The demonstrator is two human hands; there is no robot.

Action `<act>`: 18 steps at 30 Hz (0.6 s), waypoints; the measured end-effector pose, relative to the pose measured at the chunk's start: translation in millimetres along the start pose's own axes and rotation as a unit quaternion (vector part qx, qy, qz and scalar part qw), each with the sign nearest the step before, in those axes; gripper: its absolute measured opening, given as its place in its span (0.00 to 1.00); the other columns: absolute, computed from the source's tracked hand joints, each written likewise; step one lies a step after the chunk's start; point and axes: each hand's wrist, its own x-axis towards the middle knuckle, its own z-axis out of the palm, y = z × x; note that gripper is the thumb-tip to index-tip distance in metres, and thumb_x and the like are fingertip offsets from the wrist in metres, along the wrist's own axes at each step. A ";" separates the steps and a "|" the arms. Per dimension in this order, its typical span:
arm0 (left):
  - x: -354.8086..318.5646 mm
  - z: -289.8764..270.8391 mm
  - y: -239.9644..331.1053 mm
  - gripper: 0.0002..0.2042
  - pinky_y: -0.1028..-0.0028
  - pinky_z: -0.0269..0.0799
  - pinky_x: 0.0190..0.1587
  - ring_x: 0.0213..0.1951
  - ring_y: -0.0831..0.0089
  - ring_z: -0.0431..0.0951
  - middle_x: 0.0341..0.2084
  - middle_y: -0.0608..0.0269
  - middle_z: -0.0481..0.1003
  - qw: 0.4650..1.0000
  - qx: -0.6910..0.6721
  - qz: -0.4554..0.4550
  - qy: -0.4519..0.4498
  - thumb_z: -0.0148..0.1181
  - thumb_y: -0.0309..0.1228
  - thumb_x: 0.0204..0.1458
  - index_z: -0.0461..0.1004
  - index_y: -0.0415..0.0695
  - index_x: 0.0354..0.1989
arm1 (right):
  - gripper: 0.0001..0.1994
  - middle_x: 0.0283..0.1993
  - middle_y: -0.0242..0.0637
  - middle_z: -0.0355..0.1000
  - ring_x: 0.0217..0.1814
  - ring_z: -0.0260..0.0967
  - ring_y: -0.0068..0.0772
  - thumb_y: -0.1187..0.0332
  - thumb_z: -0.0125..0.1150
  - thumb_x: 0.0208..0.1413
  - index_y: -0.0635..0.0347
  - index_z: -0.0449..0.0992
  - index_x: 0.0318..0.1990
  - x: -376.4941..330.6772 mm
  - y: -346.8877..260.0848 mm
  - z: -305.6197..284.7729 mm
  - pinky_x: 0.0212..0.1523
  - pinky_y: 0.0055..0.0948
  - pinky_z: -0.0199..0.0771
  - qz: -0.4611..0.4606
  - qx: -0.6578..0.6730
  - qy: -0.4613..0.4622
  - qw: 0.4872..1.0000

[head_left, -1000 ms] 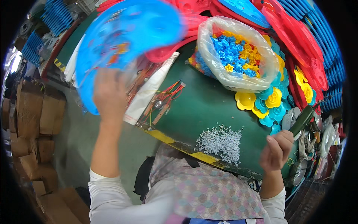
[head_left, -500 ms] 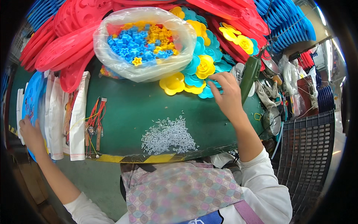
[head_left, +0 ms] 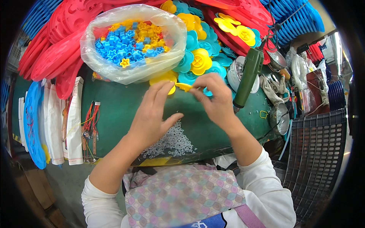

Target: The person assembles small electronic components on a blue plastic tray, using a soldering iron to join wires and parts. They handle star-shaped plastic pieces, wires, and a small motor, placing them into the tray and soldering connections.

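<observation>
Yellow piece (head_left: 183, 86) in fingers (head_left: 202, 82) of the right hand (head_left: 217, 102), near the left hand (head_left: 149, 116)

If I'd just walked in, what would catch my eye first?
Probably the translucent plastic bag, upper left of centre, heaped with colourful star pieces. Red panels crowd its left side. Near the middle, the right hand pinches a yellow flower-shaped piece, the open left hand close by.
</observation>
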 end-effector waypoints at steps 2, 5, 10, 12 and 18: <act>5.8 1.0 -13.9 0.19 0.62 0.73 0.56 0.52 0.50 0.76 0.47 0.51 0.75 0.993 -0.098 -0.051 -0.032 0.70 0.27 0.51 0.73 0.40 0.50 | 0.07 0.40 0.35 0.75 0.36 0.72 0.25 0.78 0.71 0.55 0.63 0.78 0.39 -0.9 -21.7 -6.1 0.36 0.24 0.74 0.115 0.154 -0.098 0.976; 4.6 -30.2 -20.8 0.19 0.63 0.72 0.59 0.54 0.59 0.78 0.51 0.56 0.76 0.988 -0.127 -0.082 -0.031 0.69 0.26 0.53 0.73 0.40 0.52 | 0.06 0.40 0.34 0.75 0.38 0.73 0.25 0.79 0.70 0.56 0.63 0.79 0.39 1.4 -6.0 -4.8 0.37 0.24 0.75 0.067 0.215 -0.108 0.968; -45.8 -82.5 -8.5 0.13 0.71 0.73 0.54 0.48 0.72 0.78 0.47 0.62 0.77 0.921 -0.282 -0.248 -0.106 0.65 0.24 0.58 0.76 0.38 0.50 | 0.09 0.40 0.36 0.75 0.38 0.75 0.31 0.74 0.73 0.55 0.63 0.79 0.40 10.2 -24.9 34.1 0.40 0.28 0.76 -0.033 0.293 -0.159 0.942; -73.6 -105.4 -22.3 0.11 0.76 0.73 0.50 0.44 0.78 0.77 0.43 0.64 0.77 0.926 -0.228 -0.290 -0.081 0.61 0.24 0.61 0.76 0.38 0.51 | 0.13 0.40 0.37 0.76 0.39 0.75 0.36 0.69 0.77 0.51 0.61 0.79 0.42 14.8 -41.0 41.1 0.43 0.32 0.76 0.014 0.303 -0.232 0.924; -136.2 -153.8 -45.4 0.10 0.70 0.72 0.44 0.40 0.71 0.78 0.37 0.60 0.77 0.943 0.028 -0.331 0.008 0.53 0.25 0.65 0.77 0.38 0.50 | 0.23 0.40 0.34 0.75 0.43 0.70 0.43 0.61 0.78 0.47 0.57 0.76 0.48 49.6 41.5 40.4 0.44 0.41 0.66 0.001 -0.329 0.082 0.941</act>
